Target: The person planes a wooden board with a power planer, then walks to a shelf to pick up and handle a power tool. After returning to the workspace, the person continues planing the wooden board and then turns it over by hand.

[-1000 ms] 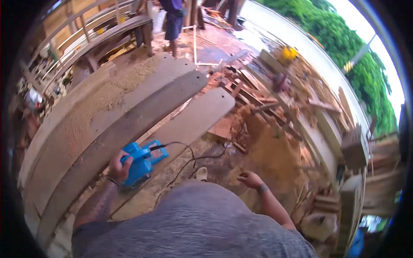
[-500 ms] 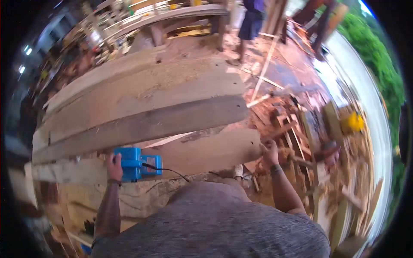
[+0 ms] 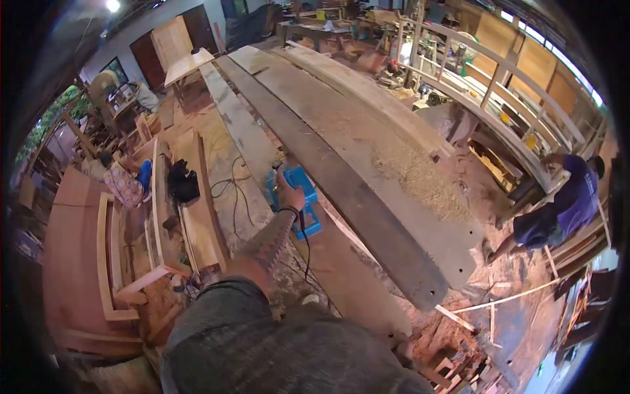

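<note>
My left hand (image 3: 289, 192) is closed around the handle of a blue electric planer (image 3: 308, 222). The planer rests on a long, narrow plank (image 3: 357, 279), and its black power cord (image 3: 308, 253) trails back toward my body. Beside it lies a darker plank (image 3: 374, 226), with a thin gap between the two. Farther right is a wide board (image 3: 328, 108) with a heap of wood shavings (image 3: 423, 174) near its close end. My right hand is out of sight, below or behind my torso.
At right, a person in a purple shirt (image 3: 571, 197) stands by a curved wooden frame (image 3: 485, 98). Another person in patterned clothing (image 3: 125, 184) is low at left, near timber frames (image 3: 105, 262). Loose black cable (image 3: 239, 190) lies left of the planks; wood scraps (image 3: 453, 368) lie lower right.
My view has swung left, toward the far end of the planks. My left arm now reaches farther forward along the plank with the planer. My right hand has left the view.
</note>
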The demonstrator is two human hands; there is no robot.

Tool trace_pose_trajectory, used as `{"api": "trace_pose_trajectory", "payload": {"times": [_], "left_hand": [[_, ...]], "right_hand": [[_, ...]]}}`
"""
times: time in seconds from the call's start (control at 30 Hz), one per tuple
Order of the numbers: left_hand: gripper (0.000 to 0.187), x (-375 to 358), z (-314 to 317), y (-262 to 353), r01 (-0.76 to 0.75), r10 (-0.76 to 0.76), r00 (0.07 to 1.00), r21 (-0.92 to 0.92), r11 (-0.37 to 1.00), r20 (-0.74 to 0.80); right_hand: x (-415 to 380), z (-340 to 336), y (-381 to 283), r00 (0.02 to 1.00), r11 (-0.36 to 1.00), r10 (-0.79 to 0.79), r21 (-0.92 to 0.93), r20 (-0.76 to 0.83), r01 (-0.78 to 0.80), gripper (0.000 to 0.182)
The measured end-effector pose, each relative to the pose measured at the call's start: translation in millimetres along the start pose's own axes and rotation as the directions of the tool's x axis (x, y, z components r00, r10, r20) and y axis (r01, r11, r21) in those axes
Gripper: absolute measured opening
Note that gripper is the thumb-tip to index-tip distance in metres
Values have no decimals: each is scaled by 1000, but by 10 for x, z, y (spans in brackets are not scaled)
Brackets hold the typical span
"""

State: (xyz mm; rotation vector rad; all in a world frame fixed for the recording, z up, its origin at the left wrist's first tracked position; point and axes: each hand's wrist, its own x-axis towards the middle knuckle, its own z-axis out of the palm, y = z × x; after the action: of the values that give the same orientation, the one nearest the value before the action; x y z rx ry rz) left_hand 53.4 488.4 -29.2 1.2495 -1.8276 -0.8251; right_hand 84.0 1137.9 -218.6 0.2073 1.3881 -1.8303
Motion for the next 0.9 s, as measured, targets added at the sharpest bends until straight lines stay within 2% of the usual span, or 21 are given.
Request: {"api": "trace_pose_trajectory", "payload": {"times": [0.07,0.1,0.13,0.33,0.43,0.5,0.57,0.63,0.73,0.9], "left_hand": [[90,11,101,-75,-24,25,999,24,999,-46],[90,26,114,-109,-49,51,997,42,998,-61],[91,23,109,-106,-72,77,994,62,995,-76],[87,-72,118,289,225,-224,974,48,973,-33],[89,-126,37,328,204,-204,979,-29,979,-14],[91,-35,106,22,160,-159,987,-145,976,21],[92,39,125,-81,189,-181,982,-301,935,55],[93,35,133,-78,286,-269,957,-479,830,105],[96,82,122,-55,397,-363,917,-486,779,167],[93,114,115,-4,400,-363,916,-449,799,170]], "right_hand": [[119,-55,-17,998,995,-11,-94,69,17,30],[106,63,9,995,998,68,-9,-69,-69,31],[122,116,111,998,947,63,317,-22,-53,34],[72,79,172,969,826,100,524,227,-208,47],[71,95,171,977,845,76,508,200,-170,48],[73,98,165,978,847,80,504,191,-167,48],[101,114,143,980,856,80,491,183,-162,48],[132,113,116,981,864,82,478,174,-157,48],[181,127,95,981,877,95,453,168,-163,47],[256,180,108,981,881,120,438,156,-177,46]]}}
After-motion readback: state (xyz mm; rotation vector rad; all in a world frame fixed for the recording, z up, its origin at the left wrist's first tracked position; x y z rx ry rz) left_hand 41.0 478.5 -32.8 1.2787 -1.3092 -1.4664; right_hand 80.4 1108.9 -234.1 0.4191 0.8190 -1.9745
